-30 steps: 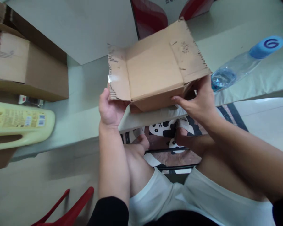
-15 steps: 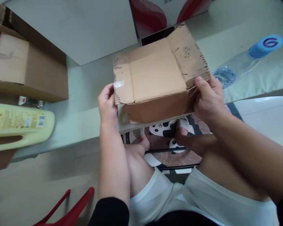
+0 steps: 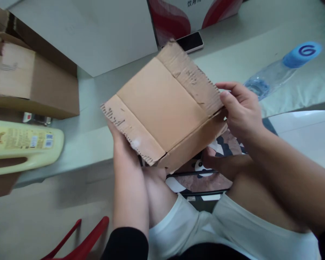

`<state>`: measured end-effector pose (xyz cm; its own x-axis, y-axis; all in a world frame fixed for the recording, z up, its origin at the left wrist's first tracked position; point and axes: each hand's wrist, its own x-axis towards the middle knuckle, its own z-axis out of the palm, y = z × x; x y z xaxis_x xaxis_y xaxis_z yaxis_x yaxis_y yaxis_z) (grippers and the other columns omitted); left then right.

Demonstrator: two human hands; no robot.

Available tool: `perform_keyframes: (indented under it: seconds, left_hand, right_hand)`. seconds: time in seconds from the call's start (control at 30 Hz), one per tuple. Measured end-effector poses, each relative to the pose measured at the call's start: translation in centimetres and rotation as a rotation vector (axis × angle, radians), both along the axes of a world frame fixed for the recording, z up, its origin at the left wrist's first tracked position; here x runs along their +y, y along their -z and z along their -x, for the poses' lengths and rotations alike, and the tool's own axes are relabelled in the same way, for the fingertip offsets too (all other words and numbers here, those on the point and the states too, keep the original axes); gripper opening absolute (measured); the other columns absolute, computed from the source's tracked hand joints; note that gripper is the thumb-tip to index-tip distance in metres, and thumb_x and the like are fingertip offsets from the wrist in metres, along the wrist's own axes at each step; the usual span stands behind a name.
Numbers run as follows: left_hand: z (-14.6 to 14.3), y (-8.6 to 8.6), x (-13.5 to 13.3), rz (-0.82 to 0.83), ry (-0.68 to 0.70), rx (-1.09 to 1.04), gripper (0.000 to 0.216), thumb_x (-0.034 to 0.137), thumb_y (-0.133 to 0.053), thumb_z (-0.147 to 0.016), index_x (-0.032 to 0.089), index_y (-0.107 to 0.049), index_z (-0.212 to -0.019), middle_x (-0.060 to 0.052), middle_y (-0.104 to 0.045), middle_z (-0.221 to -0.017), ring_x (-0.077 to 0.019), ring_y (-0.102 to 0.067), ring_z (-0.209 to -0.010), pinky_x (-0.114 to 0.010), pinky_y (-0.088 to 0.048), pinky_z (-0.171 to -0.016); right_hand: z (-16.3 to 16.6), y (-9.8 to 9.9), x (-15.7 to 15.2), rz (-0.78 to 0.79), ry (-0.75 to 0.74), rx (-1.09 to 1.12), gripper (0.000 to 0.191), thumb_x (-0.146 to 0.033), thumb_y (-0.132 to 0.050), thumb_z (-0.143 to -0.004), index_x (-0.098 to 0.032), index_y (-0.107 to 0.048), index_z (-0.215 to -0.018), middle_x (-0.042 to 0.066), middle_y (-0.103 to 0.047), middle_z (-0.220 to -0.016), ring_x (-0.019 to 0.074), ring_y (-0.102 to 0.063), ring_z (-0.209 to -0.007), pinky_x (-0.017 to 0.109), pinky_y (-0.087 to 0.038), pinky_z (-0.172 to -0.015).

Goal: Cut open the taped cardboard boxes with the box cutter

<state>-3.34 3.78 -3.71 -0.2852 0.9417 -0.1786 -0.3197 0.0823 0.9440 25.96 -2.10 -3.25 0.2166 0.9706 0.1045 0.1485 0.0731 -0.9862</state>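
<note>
A brown cardboard box (image 3: 159, 104) with torn, ragged flap edges is held tilted over the table's front edge and my lap. A patch of clear tape (image 3: 135, 143) sticks to its left flap. My left hand (image 3: 116, 133) holds it from underneath at the left side; the fingers are hidden behind the flap. With thumb and forefinger, my right hand (image 3: 241, 106) grips the right flap near its corner. Just beyond the right hand lies a clear plastic bottle (image 3: 273, 77) with a blue cap, some water inside.
A phone (image 3: 191, 42) lies behind the box, by a red and white carton (image 3: 176, 18). At left are an open cardboard carton (image 3: 54, 85) and a yellow jug (image 3: 43, 144). A red plastic chair or stool (image 3: 89, 238) stands on the floor below the pale-covered table (image 3: 96, 126).
The box has turned, its left end coming down toward me, and its top now faces me more. My left hand has slid beneath it. More of the phone shows.
</note>
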Motion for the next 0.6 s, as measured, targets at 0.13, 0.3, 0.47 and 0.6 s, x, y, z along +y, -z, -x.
perform_keyframes:
  seconds: [0.13,0.3,0.47,0.6]
  left_hand:
    - [-0.7,-1.2,-1.1,-0.196,0.059,-0.055,0.049,0.053,-0.033,-0.1,0.019,-0.068,-0.107,-0.003,-0.076,-0.097,-0.0209,-0.069,-0.102,-0.038,-0.054,-0.096]
    - [0.2,-0.3,-1.8,-0.229,0.011,-0.046,0.056,0.064,-0.038,-0.094,0.02,-0.066,-0.112,-0.004,-0.077,-0.106,-0.025,-0.063,-0.123,-0.04,-0.054,-0.1]
    - [1.0,0.3,-1.6,-0.111,-0.069,-0.022,0.061,0.065,-0.028,-0.095,0.02,-0.063,-0.116,-0.005,-0.074,-0.118,-0.0245,-0.052,-0.138,-0.038,-0.05,-0.108]
    - [1.1,-1.0,-0.9,-0.15,-0.062,-0.116,0.05,0.053,-0.029,-0.096,0.022,-0.064,-0.114,-0.006,-0.071,-0.126,-0.0221,-0.045,-0.145,-0.036,-0.046,-0.113]
  right_hand:
    - [-1.5,1.8,1.0,-0.041,0.038,-0.231,0.038,-0.054,-0.062,-0.09,-0.024,-0.064,-0.113,0.006,-0.067,-0.099,0.0241,-0.066,-0.094,0.047,-0.054,-0.09]
    - [-2.4,4.4,1.8,-0.049,-0.035,-0.154,0.053,-0.054,-0.063,-0.089,-0.029,-0.048,-0.133,0.008,-0.065,-0.117,0.0255,-0.066,-0.106,0.048,-0.055,-0.092]
    - [-2.1,4.8,2.1,0.113,-0.04,0.056,0.049,-0.045,-0.069,-0.084,-0.027,-0.049,-0.125,0.004,-0.067,-0.101,0.0208,-0.068,-0.082,0.04,-0.058,-0.073]
    - [-1.6,3.9,2.0,0.035,0.089,-0.024,0.037,-0.039,-0.071,-0.081,-0.025,-0.056,-0.111,0.005,-0.065,-0.109,0.0212,-0.067,-0.088,0.039,-0.057,-0.075]
